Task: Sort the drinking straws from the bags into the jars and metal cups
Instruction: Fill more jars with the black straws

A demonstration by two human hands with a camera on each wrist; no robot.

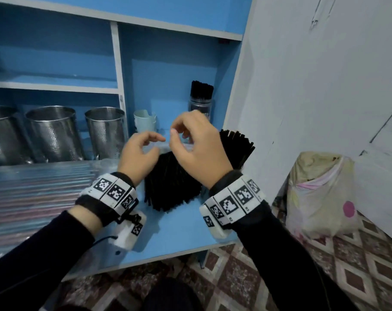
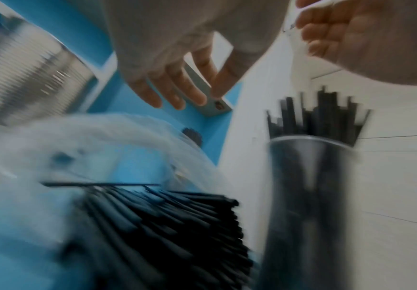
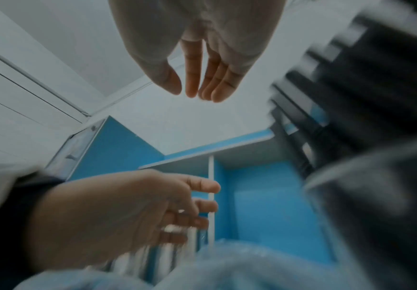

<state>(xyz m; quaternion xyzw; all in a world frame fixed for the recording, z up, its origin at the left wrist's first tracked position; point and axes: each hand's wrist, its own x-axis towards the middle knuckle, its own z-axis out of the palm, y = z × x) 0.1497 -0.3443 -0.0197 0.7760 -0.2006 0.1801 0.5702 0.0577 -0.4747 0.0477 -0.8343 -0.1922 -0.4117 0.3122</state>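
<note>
Black straws (image 1: 172, 182) on shelf (image 1: 181, 232), near its front edge.

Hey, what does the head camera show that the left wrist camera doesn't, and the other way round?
Only the head view shows three metal cups in a row, the bagged coloured straws, the pale cup and both wristbands. Only the left wrist view shows the left hand's fingers from below, loosely spread. Both show the black straws lying on the blue shelf and the straw-filled jar.
</note>
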